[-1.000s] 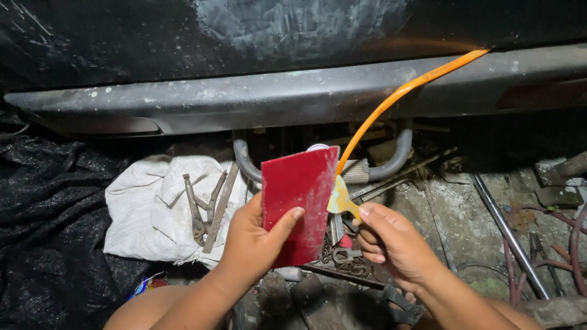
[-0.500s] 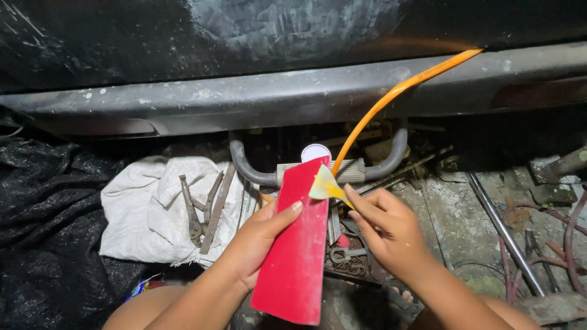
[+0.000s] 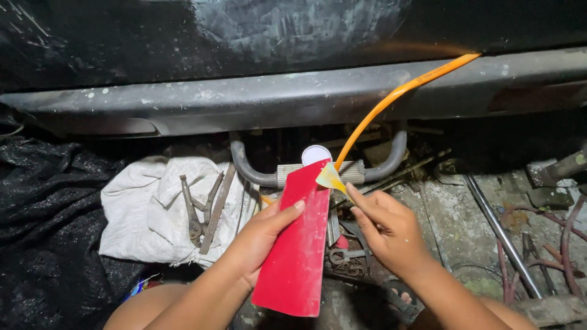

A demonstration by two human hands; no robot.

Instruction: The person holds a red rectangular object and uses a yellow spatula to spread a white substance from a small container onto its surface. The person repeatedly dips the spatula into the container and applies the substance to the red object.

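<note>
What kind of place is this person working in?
Probably a rough vehicle repair spot: a scuffed dark body panel overhead, pliers on a white rag, and an orange hose over a grimy floor.

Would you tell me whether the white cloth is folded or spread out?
Spread out: the white cloth lies crumpled but opened, with rusty metal pliers resting on it.

Orange hose (image 3: 391, 101) end beyond frame.
</note>
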